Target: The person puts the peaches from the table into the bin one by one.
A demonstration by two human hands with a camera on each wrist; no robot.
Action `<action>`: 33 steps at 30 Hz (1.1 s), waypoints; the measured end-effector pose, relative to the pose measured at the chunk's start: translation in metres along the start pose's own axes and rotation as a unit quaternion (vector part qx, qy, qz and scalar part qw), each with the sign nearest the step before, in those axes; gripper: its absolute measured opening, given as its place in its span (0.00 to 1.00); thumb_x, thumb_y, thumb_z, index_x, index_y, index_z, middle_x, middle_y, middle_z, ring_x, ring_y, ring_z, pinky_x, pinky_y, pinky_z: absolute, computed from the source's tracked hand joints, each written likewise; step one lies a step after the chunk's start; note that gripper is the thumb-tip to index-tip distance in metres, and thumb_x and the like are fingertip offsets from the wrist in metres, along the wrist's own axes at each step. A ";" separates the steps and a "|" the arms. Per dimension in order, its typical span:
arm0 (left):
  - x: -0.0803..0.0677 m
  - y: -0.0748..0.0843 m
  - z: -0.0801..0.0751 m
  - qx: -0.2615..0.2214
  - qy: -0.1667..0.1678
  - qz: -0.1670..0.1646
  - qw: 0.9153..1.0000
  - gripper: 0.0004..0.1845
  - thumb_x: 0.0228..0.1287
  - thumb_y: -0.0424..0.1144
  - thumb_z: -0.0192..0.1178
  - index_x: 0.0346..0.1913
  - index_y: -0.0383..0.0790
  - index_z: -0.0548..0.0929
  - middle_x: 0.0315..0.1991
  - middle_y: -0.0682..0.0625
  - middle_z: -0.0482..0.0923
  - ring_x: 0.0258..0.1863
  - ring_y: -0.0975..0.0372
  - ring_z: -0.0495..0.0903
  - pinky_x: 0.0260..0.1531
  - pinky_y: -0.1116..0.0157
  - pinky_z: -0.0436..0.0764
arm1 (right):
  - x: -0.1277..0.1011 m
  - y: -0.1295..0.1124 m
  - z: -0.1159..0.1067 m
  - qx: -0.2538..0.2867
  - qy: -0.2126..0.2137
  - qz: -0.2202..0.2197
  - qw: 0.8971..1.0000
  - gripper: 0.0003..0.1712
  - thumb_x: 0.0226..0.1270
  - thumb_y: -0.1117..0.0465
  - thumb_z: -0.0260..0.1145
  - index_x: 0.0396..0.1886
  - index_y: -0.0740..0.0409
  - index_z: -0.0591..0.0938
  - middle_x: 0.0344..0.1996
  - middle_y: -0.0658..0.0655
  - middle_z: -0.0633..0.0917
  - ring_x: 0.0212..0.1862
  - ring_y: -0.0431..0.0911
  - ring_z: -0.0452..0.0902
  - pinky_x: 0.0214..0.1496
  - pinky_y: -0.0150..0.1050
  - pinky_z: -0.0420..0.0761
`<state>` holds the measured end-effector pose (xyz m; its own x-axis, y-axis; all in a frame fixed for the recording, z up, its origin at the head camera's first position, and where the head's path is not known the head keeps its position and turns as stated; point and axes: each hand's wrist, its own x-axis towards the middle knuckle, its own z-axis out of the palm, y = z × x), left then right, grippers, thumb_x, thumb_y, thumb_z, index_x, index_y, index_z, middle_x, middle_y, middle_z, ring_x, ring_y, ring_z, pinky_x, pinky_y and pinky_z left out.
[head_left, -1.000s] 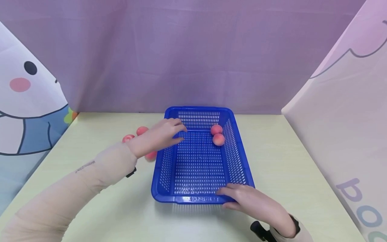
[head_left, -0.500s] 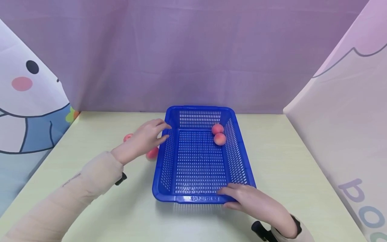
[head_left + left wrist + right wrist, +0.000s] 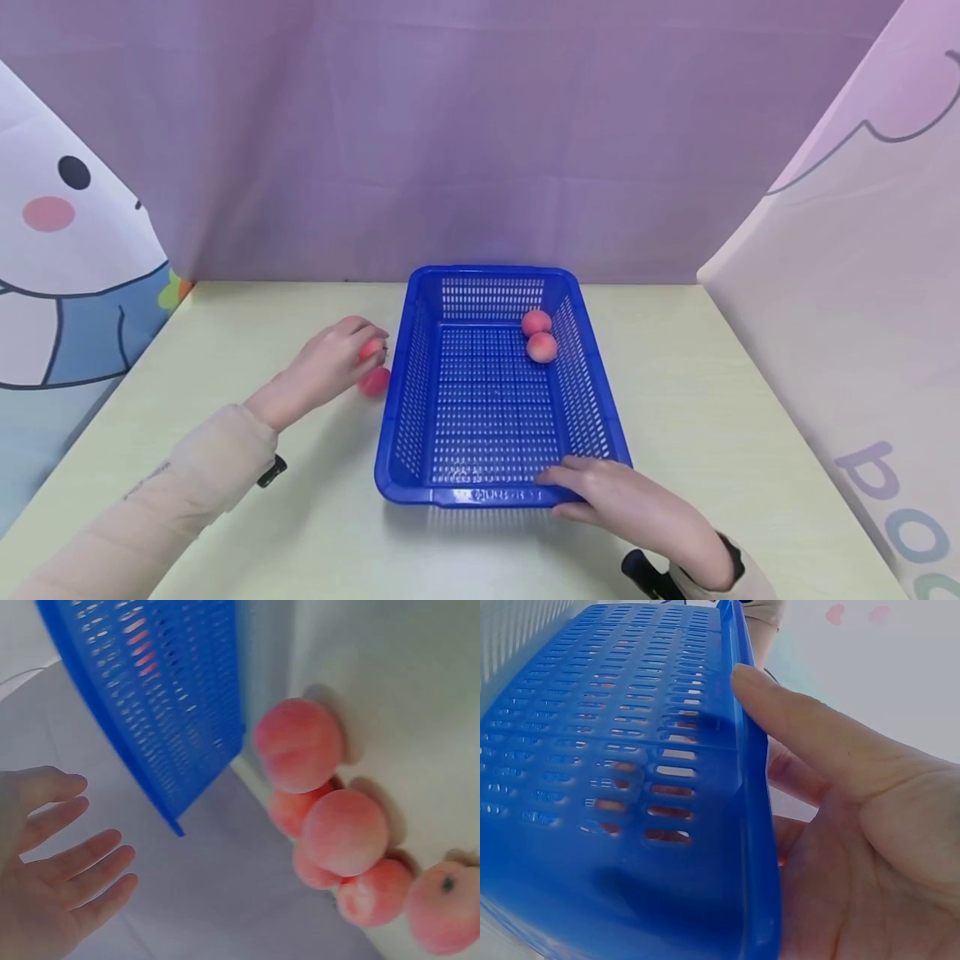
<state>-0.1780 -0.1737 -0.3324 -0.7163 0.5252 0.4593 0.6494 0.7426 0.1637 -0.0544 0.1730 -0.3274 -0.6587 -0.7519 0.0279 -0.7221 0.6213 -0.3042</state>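
My left hand (image 3: 322,367) hovers over the peaches to the left of a blue plastic basket (image 3: 487,497). Its fingers (image 3: 97,847) look spread and relaxed in the left wrist view, with nothing between them. Below it lie several pink peaches, such as one peach (image 3: 346,832) in the cluster and another peach (image 3: 374,382) beside the basket's left wall. My right hand (image 3: 611,493) grips the basket's near right rim. The thumb (image 3: 802,712) lies along the outer side and the other fingers reach over the rim. Two peaches (image 3: 542,347) rest inside, by the right wall.
The pale table (image 3: 697,400) extends on both sides of the basket. A purple cloth (image 3: 480,150) closes off the back, and printed cloth panels (image 3: 847,292) stand at the left and right.
My left hand has moved back left from over the basket's left rim to above the peaches outside. The right hand and the basket stay in place.
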 end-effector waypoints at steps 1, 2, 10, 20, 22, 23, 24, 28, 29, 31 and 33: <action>-0.002 -0.002 0.002 0.004 0.004 0.004 1.000 0.10 0.49 0.32 0.63 0.36 0.33 0.80 0.34 0.42 0.75 0.34 0.53 0.76 0.30 0.57 0.79 | 0.000 0.000 0.000 -0.001 0.001 -0.001 1.000 0.15 0.57 0.56 0.61 0.45 0.54 0.78 0.35 0.47 0.79 0.38 0.39 0.76 0.40 0.34 0.77; -0.005 -0.003 0.003 0.008 0.006 0.005 1.000 0.09 0.49 0.32 0.63 0.36 0.34 0.80 0.34 0.43 0.74 0.33 0.54 0.76 0.28 0.58 0.79 | 0.000 0.000 0.000 -0.002 0.002 -0.004 1.000 0.15 0.57 0.56 0.61 0.45 0.54 0.78 0.35 0.47 0.79 0.38 0.39 0.76 0.40 0.34 0.77; -0.014 -0.010 0.015 0.012 -0.022 -0.015 1.000 0.12 0.48 0.32 0.63 0.38 0.36 0.78 0.34 0.43 0.73 0.29 0.57 0.74 0.23 0.62 0.76 | 0.000 0.000 -0.001 -0.001 -0.002 0.001 1.000 0.15 0.57 0.56 0.61 0.44 0.54 0.78 0.35 0.46 0.79 0.38 0.38 0.75 0.40 0.33 0.76; -0.017 -0.016 0.030 -0.022 -0.065 -0.052 0.996 0.12 0.51 0.34 0.63 0.39 0.33 0.80 0.40 0.40 0.76 0.40 0.51 0.76 0.35 0.57 0.79 | 0.000 -0.001 -0.001 -0.001 -0.001 0.000 1.000 0.15 0.57 0.56 0.61 0.44 0.54 0.78 0.35 0.46 0.79 0.38 0.38 0.76 0.40 0.33 0.76; -0.018 -0.017 0.032 -0.030 -0.068 -0.056 0.996 0.11 0.52 0.33 0.62 0.39 0.34 0.79 0.41 0.40 0.76 0.41 0.50 0.76 0.35 0.57 0.79 | 0.000 -0.001 -0.001 -0.002 0.000 -0.003 1.000 0.15 0.57 0.56 0.61 0.44 0.54 0.78 0.35 0.46 0.79 0.38 0.38 0.76 0.40 0.33 0.76; -0.018 -0.018 0.034 -0.031 -0.069 -0.057 0.995 0.11 0.52 0.33 0.62 0.39 0.34 0.79 0.41 0.40 0.76 0.41 0.50 0.76 0.34 0.58 0.79 | 0.000 -0.001 -0.001 -0.003 0.001 -0.004 1.000 0.15 0.57 0.56 0.61 0.44 0.54 0.77 0.35 0.46 0.79 0.38 0.38 0.76 0.40 0.33 0.76; -0.019 -0.018 0.035 -0.032 -0.072 -0.059 0.995 0.11 0.52 0.33 0.62 0.39 0.34 0.79 0.41 0.40 0.76 0.41 0.50 0.76 0.35 0.58 0.79 | 0.000 -0.001 -0.001 -0.004 0.001 -0.004 1.000 0.15 0.57 0.56 0.61 0.44 0.54 0.77 0.35 0.46 0.79 0.38 0.38 0.76 0.39 0.33 0.76; -0.020 -0.019 0.040 -0.035 -0.075 -0.061 0.995 0.13 0.51 0.33 0.63 0.41 0.34 0.78 0.40 0.40 0.76 0.40 0.51 0.76 0.36 0.58 0.79 | 0.000 -0.001 -0.001 -0.003 -0.002 0.002 1.000 0.15 0.57 0.56 0.61 0.44 0.54 0.77 0.35 0.46 0.79 0.38 0.38 0.76 0.40 0.33 0.77; -0.020 -0.019 0.041 -0.036 -0.076 -0.065 0.994 0.13 0.51 0.33 0.63 0.41 0.34 0.78 0.40 0.40 0.76 0.39 0.52 0.76 0.36 0.58 0.79 | 0.000 -0.002 -0.001 -0.002 -0.003 0.005 1.000 0.15 0.57 0.56 0.61 0.45 0.54 0.77 0.35 0.46 0.79 0.38 0.38 0.76 0.40 0.33 0.77; -0.021 -0.019 0.043 -0.036 -0.077 -0.069 0.994 0.14 0.50 0.33 0.64 0.41 0.33 0.78 0.40 0.40 0.75 0.38 0.52 0.76 0.36 0.58 0.78 | 0.000 -0.002 -0.001 0.000 -0.005 0.007 1.000 0.15 0.57 0.56 0.61 0.45 0.54 0.77 0.35 0.46 0.79 0.38 0.38 0.76 0.40 0.34 0.77; -0.022 -0.020 0.045 -0.034 -0.079 -0.072 0.994 0.15 0.50 0.34 0.64 0.42 0.33 0.78 0.39 0.40 0.75 0.36 0.52 0.76 0.36 0.58 0.78 | 0.000 -0.002 -0.002 0.001 -0.007 0.009 1.000 0.16 0.57 0.56 0.61 0.45 0.54 0.78 0.35 0.47 0.79 0.38 0.39 0.76 0.40 0.34 0.77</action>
<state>-0.1871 -0.1810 -0.3851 -0.8313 0.4776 0.2844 0.5483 0.7885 0.2787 -0.0533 0.1722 -0.3253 -0.6684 -0.7437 0.0100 -0.7102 0.6342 -0.3055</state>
